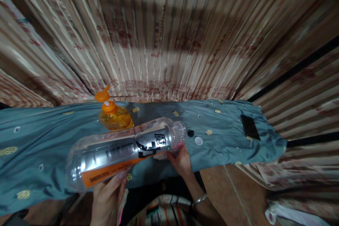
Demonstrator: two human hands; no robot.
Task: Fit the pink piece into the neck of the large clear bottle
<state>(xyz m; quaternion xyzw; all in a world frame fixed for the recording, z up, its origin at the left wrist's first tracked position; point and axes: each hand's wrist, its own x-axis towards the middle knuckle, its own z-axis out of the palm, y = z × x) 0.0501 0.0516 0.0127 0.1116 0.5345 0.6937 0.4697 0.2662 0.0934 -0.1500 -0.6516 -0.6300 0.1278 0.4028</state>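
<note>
A large clear plastic bottle (124, 152) with an orange and silver label lies sideways above a table covered by a blue-grey cloth (47, 137). The bottle's mouth is uncapped and points right. My left hand (107, 197) grips the bottle's lower body from beneath. My right hand (181, 160) is closed under the bottle's neck, with a pale cloth or tissue showing against its fingers. A white cap (198, 141) and a small black cap (190, 133) lie on the cloth just right of the bottle's mouth.
An orange pump bottle of yellow liquid (113, 114) stands behind the clear bottle. A black phone (250, 127) lies near the table's right end. Patterned curtains (169, 35) hang behind the table. Tiled floor (233, 197) shows at lower right.
</note>
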